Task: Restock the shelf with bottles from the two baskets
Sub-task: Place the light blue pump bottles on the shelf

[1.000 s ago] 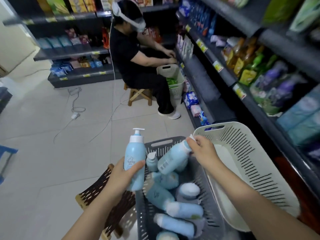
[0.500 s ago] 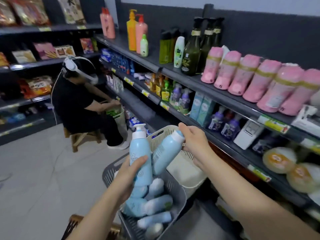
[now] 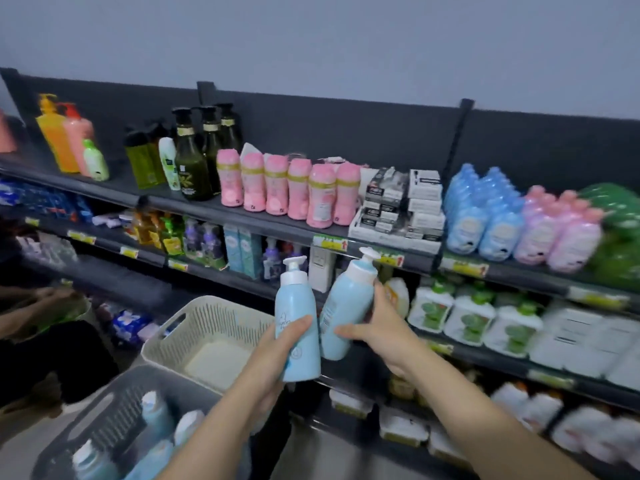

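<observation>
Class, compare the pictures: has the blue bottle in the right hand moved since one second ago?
Yes. The right hand has lifted its blue bottle up and away from the grey basket, rightward toward the shelf.

2 blue pump btls [image 3: 297, 320], 2 baskets [image 3: 207, 299] (grey, cream), 6 pink jars [image 3: 277, 188], 3 dk-green btls [image 3: 192, 168]

Reaches forward and up with bare arms, the left forearm [image 3: 214, 427] rising from the bottom centre, the right forearm [image 3: 485, 420] from the lower right corner. Grips an upright bottle [image 3: 298, 306] low on its body in the left hand [image 3: 277, 355], thumb laid across the front, fingers wrapped behind. Holds a tilted bottle [image 3: 346, 299] in the right hand [image 3: 377, 327], thumb pointing left across the lower body, fingers curled round the far side. Sets both hands close together, side by side, wrists roughly straight.
</observation>
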The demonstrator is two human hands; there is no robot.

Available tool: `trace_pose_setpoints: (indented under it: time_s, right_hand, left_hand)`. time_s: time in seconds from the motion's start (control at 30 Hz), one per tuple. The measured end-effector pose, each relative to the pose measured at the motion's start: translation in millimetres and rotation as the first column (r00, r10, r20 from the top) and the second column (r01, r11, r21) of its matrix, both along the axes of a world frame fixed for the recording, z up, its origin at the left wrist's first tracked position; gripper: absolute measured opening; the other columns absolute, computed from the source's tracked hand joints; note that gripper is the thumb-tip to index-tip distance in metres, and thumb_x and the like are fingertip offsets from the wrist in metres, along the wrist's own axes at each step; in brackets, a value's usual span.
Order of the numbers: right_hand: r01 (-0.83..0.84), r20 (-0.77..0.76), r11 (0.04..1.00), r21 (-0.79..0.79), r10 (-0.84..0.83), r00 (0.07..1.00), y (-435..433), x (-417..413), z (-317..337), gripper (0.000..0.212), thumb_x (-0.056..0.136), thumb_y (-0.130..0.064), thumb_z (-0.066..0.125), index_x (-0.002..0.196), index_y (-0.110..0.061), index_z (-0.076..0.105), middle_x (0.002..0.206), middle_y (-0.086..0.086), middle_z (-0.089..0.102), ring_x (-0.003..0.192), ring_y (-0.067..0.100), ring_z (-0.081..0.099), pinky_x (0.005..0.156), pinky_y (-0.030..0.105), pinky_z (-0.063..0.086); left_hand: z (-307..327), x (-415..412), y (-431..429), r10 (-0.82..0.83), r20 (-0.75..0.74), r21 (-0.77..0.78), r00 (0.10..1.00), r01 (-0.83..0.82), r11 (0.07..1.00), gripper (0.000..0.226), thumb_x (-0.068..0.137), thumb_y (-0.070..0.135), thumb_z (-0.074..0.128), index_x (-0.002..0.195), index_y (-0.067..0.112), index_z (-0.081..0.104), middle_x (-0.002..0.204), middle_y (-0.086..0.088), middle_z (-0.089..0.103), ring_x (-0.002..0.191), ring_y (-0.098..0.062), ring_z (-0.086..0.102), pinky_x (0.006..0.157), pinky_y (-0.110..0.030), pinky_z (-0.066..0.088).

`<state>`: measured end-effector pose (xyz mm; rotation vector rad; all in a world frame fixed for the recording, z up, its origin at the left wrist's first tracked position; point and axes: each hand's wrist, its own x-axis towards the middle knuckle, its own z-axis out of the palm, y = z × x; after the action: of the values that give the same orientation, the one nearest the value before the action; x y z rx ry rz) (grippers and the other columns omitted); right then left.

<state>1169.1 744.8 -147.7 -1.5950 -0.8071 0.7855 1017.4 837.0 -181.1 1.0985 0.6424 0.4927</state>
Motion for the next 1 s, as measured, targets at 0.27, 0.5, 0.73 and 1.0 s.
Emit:
trace_pose_setpoints:
  time_s: [0.27, 0.5, 0.73, 1.0]
  right_hand:
    - [0.328, -0.021, 0.938, 0.112, -0.327, 0.945, -155.6, 117.5, 29.4, 0.086, 0.073, -0.006, 0.078, 0.139, -0.027, 0.027, 0.118, -0.008, 0.053, 0.104, 0.010, 0.055, 0.086, 0.032, 0.049]
    - [0.506, 0.007, 0.853, 0.128, -0.511, 0.860, -308.4, 219.1, 47.7, 0.069, 0.076, -0.009, 0.076, 0.129, -0.027, 0.034, 0.111, -0.008, 0.055, 0.098, 0.004, 0.055, 0.081, 0.028, 0.048]
    - [0.664, 0.019, 0.723, 0.190, -0.679, 0.734, -422.1, 283.1, 59.9, 0.071, 0.077, -0.008, 0.075, 0.129, -0.029, 0.030, 0.113, -0.008, 0.054, 0.099, 0.005, 0.055, 0.068, 0.017, 0.046]
    - [0.830, 0.074, 0.481, 0.281, -0.873, 0.481, -505.5, 356.2, 59.5, 0.076, 0.073, 0.002, 0.076, 0.127, -0.025, 0.028, 0.113, 0.006, 0.055, 0.092, 0.011, 0.058, 0.068, 0.021, 0.052]
  left_hand:
    - [33.8, 147.3, -108.2, -0.041, -0.028, 0.299, 0.999, 0.047, 0.953, 0.024, 0.087, 0.038, 0.064, 0.105, 0.025, 0.057, 0.096, -0.007, 0.068, 0.083, -0.022, 0.067, 0.064, -0.035, 0.052]
    - [60.7, 277.3, -235.0, -0.200, 0.031, 0.427, 0.979, 0.168, 0.889, 0.023, 0.095, 0.030, 0.050, 0.117, 0.028, 0.045, 0.105, -0.003, 0.061, 0.090, -0.019, 0.063, 0.064, -0.029, 0.050]
    - [82.6, 373.5, -330.9, -0.365, 0.058, 0.532, 0.929, 0.281, 0.799, 0.036, 0.091, 0.033, 0.056, 0.121, 0.036, 0.038, 0.113, 0.003, 0.057, 0.100, -0.017, 0.061, 0.083, -0.041, 0.054]
    - [113.8, 469.2, -405.1, -0.555, 0.156, 0.584, 0.817, 0.377, 0.719, 0.048, 0.082, 0.036, 0.065, 0.121, 0.039, 0.037, 0.110, 0.014, 0.056, 0.093, -0.001, 0.062, 0.073, -0.025, 0.053]
